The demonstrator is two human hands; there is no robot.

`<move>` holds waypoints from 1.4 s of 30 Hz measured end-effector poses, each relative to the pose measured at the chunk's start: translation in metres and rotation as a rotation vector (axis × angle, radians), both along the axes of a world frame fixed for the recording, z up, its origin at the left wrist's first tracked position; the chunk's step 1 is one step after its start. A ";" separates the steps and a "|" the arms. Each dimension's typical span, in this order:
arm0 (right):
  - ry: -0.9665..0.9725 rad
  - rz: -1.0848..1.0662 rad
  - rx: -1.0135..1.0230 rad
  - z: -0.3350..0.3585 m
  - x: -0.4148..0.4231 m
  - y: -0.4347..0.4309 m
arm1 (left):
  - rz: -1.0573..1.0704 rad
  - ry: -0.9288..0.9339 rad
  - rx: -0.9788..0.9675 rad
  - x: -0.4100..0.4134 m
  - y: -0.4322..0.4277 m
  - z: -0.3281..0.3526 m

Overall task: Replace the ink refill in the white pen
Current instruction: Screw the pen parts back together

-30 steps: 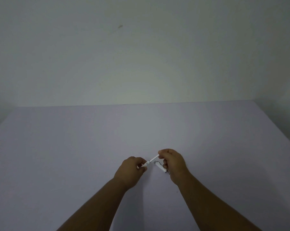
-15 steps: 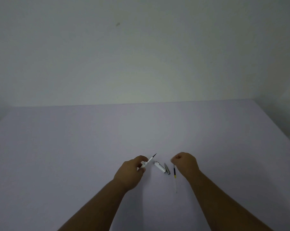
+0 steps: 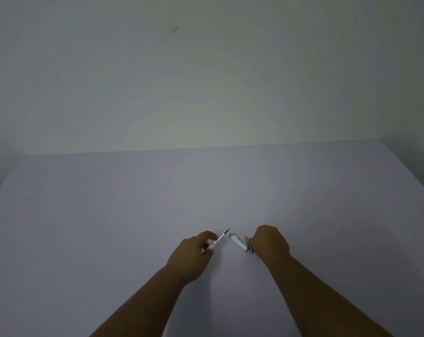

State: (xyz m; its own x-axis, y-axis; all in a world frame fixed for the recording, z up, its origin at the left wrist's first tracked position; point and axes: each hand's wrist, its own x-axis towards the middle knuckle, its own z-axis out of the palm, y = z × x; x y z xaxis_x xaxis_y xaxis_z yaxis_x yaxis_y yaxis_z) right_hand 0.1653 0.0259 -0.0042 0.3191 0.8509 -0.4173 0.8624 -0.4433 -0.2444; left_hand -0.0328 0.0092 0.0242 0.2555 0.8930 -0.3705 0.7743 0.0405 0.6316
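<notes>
My left hand (image 3: 194, 254) is shut on the white pen's front section (image 3: 217, 240). A thin refill with a dark tip (image 3: 226, 231) sticks out of it, pointing up and to the right. The other white pen half (image 3: 237, 243) lies on the table between my hands, with a dark metal piece (image 3: 250, 248) at its right end. My right hand (image 3: 270, 244) rests knuckles-up on the table just right of that half, fingers curled down. A loose refill (image 3: 263, 273) shows faintly below this hand, its upper end hidden under the fingers.
A pale lilac table (image 3: 133, 215) fills the lower view, its far edge meeting a plain white wall (image 3: 206, 81). The table's right edge slants down at the far right.
My right hand let go of the pen piece it held by my left hand, moved right, and has now lowered over the top of the loose refill. My left hand stays put.
</notes>
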 end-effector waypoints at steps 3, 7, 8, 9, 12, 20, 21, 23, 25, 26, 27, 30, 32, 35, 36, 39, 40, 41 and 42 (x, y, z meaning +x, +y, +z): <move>-0.006 0.007 -0.002 -0.001 -0.002 0.000 | -0.002 0.005 -0.001 0.000 0.000 -0.001; 0.032 -0.018 0.014 -0.003 -0.003 0.000 | -0.009 0.013 -0.001 0.001 -0.001 -0.001; 0.050 -0.045 0.016 -0.002 -0.003 -0.001 | -0.013 0.013 0.000 0.002 -0.001 -0.001; 0.073 -0.075 0.022 -0.001 -0.003 -0.001 | -0.019 0.016 0.003 0.002 -0.001 0.000; 0.154 -0.159 0.072 0.004 -0.003 0.001 | -0.029 0.022 0.013 0.003 0.000 0.000; 0.732 -0.423 0.214 0.030 -0.006 0.009 | -0.037 0.016 0.032 0.005 0.000 0.007; 0.804 -0.454 0.223 0.030 -0.007 0.009 | -0.035 0.012 0.033 0.005 0.000 0.008; 0.934 -0.510 0.238 0.033 -0.011 0.009 | -0.032 0.008 0.035 0.006 0.000 0.009; 1.023 -0.555 0.248 0.037 -0.014 0.008 | -0.027 0.004 0.040 0.006 0.000 0.011; 1.061 -0.568 0.254 0.039 -0.014 0.007 | -0.022 0.001 0.043 0.005 0.000 0.011; 1.093 -0.572 0.258 0.042 -0.015 0.006 | -0.017 -0.002 0.044 0.005 -0.001 0.012; 1.113 -0.550 0.250 0.046 -0.018 0.002 | -0.005 -0.006 0.050 0.003 -0.003 0.014; 1.107 -0.525 0.236 0.049 -0.019 -0.001 | 0.008 -0.017 0.054 0.003 -0.004 0.016; 1.116 -0.478 0.216 0.053 -0.022 -0.005 | 0.003 -0.023 0.063 0.004 -0.004 0.019; 1.115 -0.466 0.210 0.053 -0.023 -0.007 | -0.001 -0.023 0.068 0.004 -0.004 0.020; 1.102 -0.455 0.207 0.054 -0.027 -0.008 | 0.000 -0.027 0.074 0.005 -0.005 0.023; 1.093 -0.456 0.211 0.054 -0.028 -0.008 | 0.003 -0.030 0.073 0.005 -0.005 0.024; 1.084 -0.450 0.213 0.055 -0.028 -0.008 | 0.006 -0.033 0.072 0.005 -0.005 0.024; 1.074 -0.437 0.213 0.055 -0.027 -0.008 | 0.009 -0.035 0.073 0.005 -0.005 0.024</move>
State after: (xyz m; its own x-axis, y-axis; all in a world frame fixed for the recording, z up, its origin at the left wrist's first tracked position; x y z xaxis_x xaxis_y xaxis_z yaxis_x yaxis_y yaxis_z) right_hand 0.1381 0.0182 0.0507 0.1723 0.8416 -0.5119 -0.0453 -0.5124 -0.8576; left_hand -0.0274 0.0046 0.0486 0.2593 0.9196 -0.2950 0.7513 -0.0002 0.6599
